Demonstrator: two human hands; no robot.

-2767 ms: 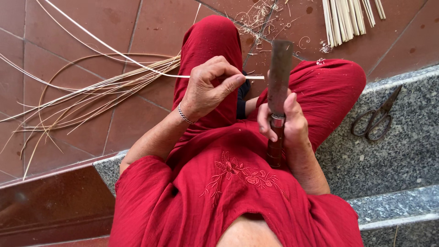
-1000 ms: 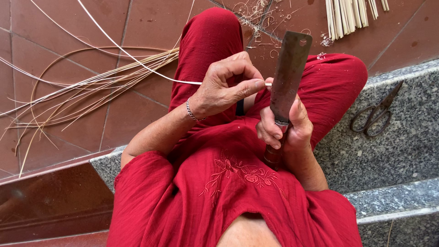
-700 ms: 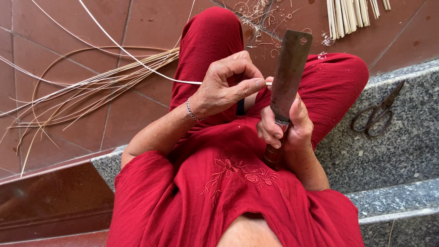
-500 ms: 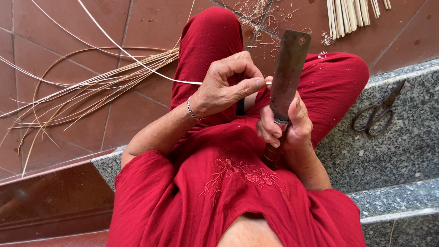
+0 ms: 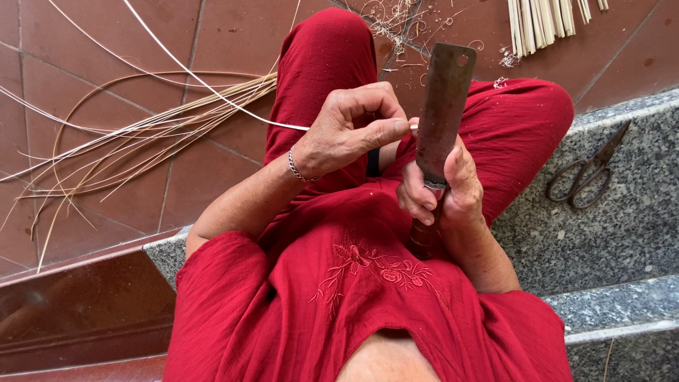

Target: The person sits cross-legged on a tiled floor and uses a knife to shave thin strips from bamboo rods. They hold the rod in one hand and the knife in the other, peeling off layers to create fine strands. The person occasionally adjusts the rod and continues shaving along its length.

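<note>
The right hand (image 5: 442,191) is closed around the wooden handle of a broad, flat-ended knife (image 5: 442,106), blade pointing up and away from the body. The left hand (image 5: 350,131) pinches a thin pale cane strip (image 5: 212,88) between thumb and forefinger, right at the blade's edge; the strip runs off to the left over the tiled floor (image 5: 106,35), above a loose bundle of cane strands (image 5: 141,134). Both grips are tight and full — one on the knife, one on the strip.

The thumb sits just beside the edge, so a slip or a sudden give in the strip could, I judge, bring skin onto steel. Uneven pull might also snap or split the strip crookedly. Scissors (image 5: 587,173) lie on the stone step (image 5: 622,233) to the right, well apart — cut sticks (image 5: 544,21) rest beyond the knee.
</note>
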